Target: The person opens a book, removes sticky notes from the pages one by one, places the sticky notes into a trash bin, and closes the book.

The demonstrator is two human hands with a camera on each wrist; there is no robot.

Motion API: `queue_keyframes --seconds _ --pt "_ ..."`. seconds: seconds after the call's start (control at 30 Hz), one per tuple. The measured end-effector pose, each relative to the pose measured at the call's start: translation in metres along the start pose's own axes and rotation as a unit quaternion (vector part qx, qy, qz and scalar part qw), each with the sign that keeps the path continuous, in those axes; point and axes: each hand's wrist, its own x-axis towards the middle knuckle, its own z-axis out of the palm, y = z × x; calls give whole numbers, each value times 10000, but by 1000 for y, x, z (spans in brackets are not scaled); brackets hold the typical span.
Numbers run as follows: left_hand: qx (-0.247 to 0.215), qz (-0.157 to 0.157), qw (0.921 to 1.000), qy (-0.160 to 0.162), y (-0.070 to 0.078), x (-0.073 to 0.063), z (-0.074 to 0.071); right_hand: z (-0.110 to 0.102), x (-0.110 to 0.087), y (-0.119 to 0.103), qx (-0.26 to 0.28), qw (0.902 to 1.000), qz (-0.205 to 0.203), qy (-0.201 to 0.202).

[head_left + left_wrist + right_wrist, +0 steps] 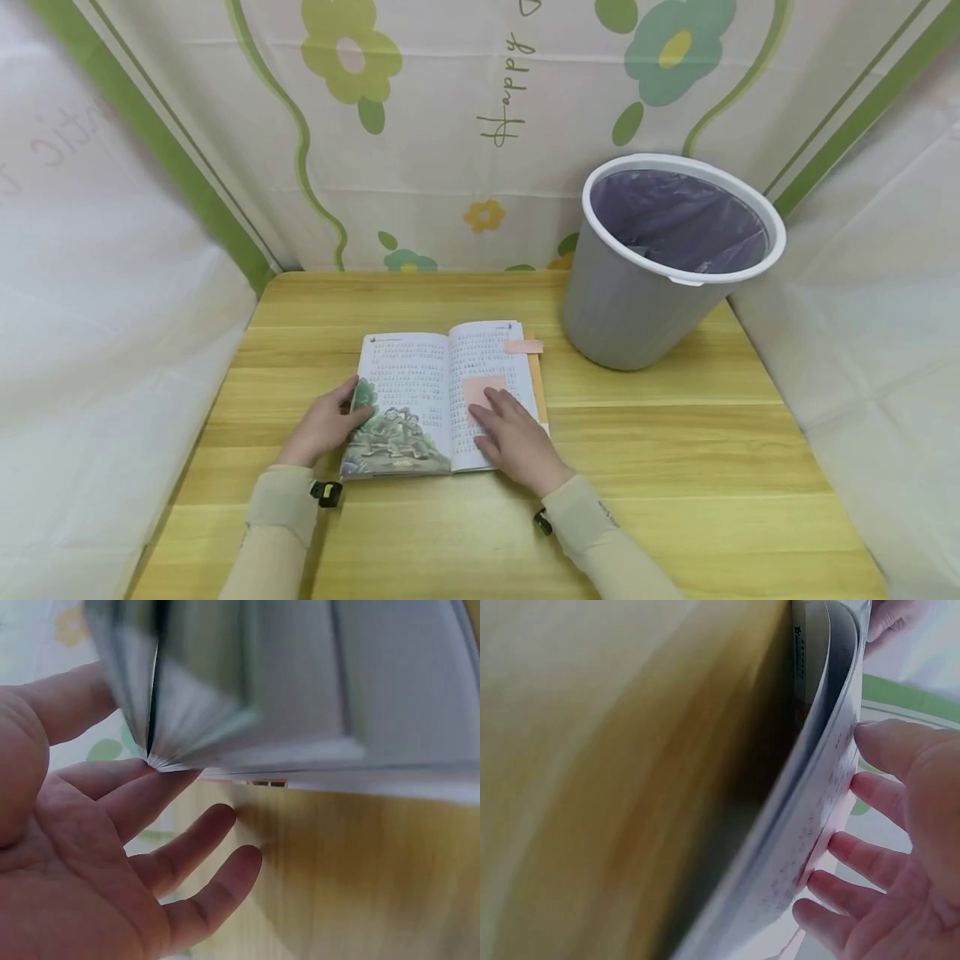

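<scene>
An open book [408, 367] lies on the table, with text on both pages and a forest drawing low on the left page. My left hand [324, 423] grips the book's left edge, thumb on the page; in the left wrist view the thumb and fingers of that hand [90, 817] stand on opposite sides of the leaves. A pink square sticky note [476, 387] lies on the right page. Over its lower part my right hand [517, 439] rests with fingers spread. In the right wrist view the fingertips of this hand [885, 862] touch the page.
A pink strip [523, 347] sticks out past the right page's upper edge, above an orange border [537, 387]. A grey bin [622, 308] with a white rim and purple liner stands at the table's back right. White and floral curtains [450, 167] surround the wooden table [675, 467].
</scene>
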Motion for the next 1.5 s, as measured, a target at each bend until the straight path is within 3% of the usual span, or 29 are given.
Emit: queue_keyframes --seconds 0.33,0.43,0.53,0.67,0.77,0.83,1.0,1.17,1.3,1.5 --pt "466 259 9985 -120 6 10 8 -5 2 16 -272 9994 84 -175" --pt "796 329 9963 -61 8 12 12 -8 3 21 -213 9989 229 -342" --pt "1231 174 9922 -59 18 9 18 -9 2 26 -97 9977 385 -550" --pt "1709 181 9851 -24 51 6 40 -9 1 30 81 9966 462 -673" --pt "2021 681 9770 -86 77 14 68 -9 1 32 82 9971 444 -605" --pt "2216 976 9698 -303 87 23 85 -9 1 33 97 9978 394 -521" --pt "2668 1170 9543 -673 93 37 105 -6 1 35 46 9980 317 -545" --pt "2967 1292 9439 -652 91 38 108 -8 -1 35 -256 9975 348 -552" --pt "3176 1272 9377 -606 85 40 112 -10 0 34 -722 9965 -223 -360" --pt "3398 1142 9316 -607 78 40 116 -7 7 31 -1173 9863 -1156 45"
